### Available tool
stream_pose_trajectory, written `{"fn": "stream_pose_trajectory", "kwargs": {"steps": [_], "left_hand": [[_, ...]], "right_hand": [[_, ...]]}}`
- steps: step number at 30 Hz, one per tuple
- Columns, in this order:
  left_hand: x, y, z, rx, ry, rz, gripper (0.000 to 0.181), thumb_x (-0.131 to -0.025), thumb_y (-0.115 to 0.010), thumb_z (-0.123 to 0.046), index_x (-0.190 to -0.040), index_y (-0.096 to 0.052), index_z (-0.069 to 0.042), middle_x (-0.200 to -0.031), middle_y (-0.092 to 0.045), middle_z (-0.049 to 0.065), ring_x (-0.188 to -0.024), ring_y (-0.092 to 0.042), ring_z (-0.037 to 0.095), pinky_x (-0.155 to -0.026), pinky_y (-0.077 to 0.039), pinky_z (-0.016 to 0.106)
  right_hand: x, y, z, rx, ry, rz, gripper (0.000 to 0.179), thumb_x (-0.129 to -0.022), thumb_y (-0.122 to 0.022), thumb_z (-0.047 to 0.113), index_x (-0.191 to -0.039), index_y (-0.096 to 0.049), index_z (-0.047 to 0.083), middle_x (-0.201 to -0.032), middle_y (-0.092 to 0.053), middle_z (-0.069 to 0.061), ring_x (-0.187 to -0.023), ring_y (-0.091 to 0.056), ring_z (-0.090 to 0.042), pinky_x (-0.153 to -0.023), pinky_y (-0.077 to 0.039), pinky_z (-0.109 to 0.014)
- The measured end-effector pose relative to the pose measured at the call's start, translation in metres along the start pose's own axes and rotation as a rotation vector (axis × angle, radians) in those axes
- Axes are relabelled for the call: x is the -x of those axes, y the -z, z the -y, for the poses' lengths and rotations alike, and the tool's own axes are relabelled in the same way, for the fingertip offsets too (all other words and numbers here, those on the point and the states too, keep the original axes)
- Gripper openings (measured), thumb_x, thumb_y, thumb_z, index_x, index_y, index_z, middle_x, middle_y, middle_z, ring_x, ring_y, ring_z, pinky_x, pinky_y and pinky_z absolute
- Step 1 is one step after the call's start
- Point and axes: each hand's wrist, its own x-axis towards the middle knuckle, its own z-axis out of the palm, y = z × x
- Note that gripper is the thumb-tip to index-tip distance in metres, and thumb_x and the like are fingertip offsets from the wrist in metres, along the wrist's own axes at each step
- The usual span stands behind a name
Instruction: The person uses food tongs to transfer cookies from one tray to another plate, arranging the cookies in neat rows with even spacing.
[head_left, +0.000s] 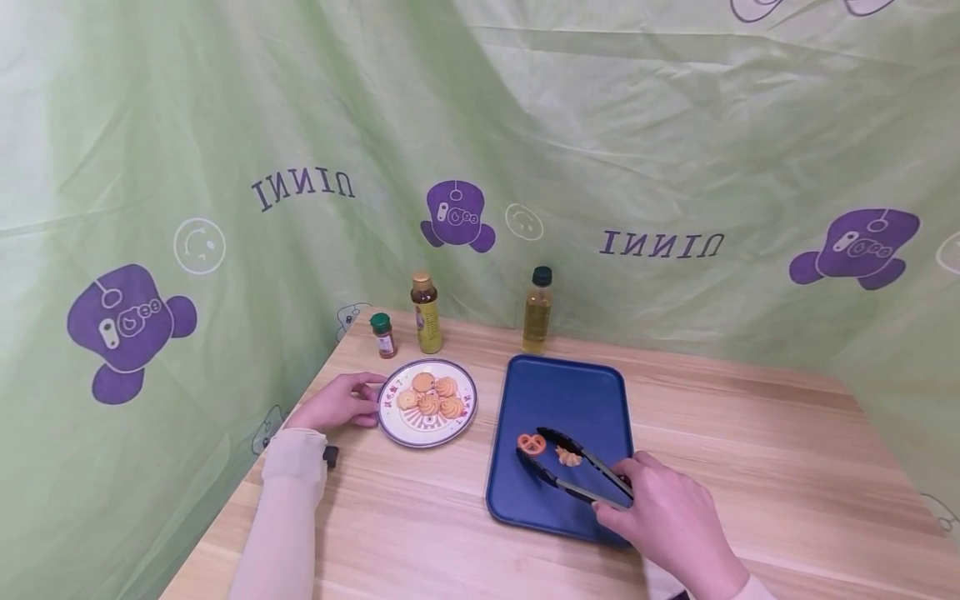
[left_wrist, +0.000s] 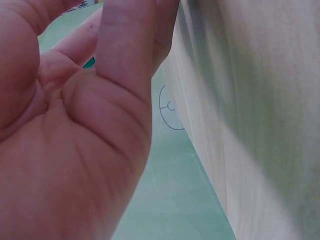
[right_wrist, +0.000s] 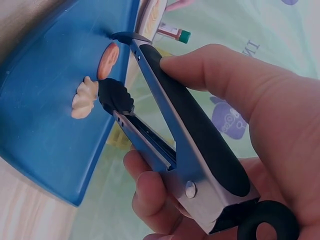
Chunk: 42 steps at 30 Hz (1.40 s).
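My left hand (head_left: 339, 402) holds the left rim of a round white plate (head_left: 405, 433) with a dark edge; the left wrist view shows mostly palm and bent fingers. Several butter cookies (head_left: 429, 404) lie on that plate. With my right hand (head_left: 667, 508) I grip black-and-steel tongs (right_wrist: 187, 145), thumb on one arm and fingers round the other. The tongs' arms are spread, their black tips low over a blue tray (head_left: 566, 383). Between the tips is a pretzel-shaped cookie (head_left: 532, 444). A swirled cookie (head_left: 568, 457) lies just right of the far tip.
Behind the plate stand a small green-capped spice jar (head_left: 383, 336) and a yellow-labelled bottle (head_left: 427, 317). An oil bottle (head_left: 537, 312) with a dark cap is just behind the tray. The wooden table (head_left: 750, 450) ends against a green printed curtain (head_left: 637, 150).
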Motion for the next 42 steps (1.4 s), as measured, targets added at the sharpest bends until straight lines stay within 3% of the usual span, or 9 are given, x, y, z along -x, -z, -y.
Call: {"fn": "stream_pose_trajectory", "kwargs": {"steps": [23,42], "left_hand": [[-0.001,0.0,0.001,0.001,0.014,-0.011,0.061,-0.107,-0.07,0.0,-0.164,-0.048,0.006,-0.126,-0.063,0.023,-0.092,-0.077,0.016,-0.086,-0.073,0.032],[-0.002,0.0,0.002,0.01,0.003,0.001,0.062,-0.107,-0.07,0.0,-0.164,-0.047,0.006,-0.126,-0.064,0.023,-0.093,-0.078,0.016,-0.086,-0.073,0.032]], "right_hand": [[-0.004,-0.003,0.0,-0.015,-0.003,0.013,0.046,-0.079,-0.094,0.044,-0.108,-0.083,0.01,-0.094,-0.074,0.002,-0.067,-0.06,-0.014,-0.054,-0.051,-0.036],[-0.012,-0.007,0.0,-0.061,0.031,-0.044,0.047,-0.078,-0.094,0.043,-0.11,-0.084,0.01,-0.098,-0.078,-0.001,-0.067,-0.063,-0.015,-0.05,-0.051,-0.036]]}}
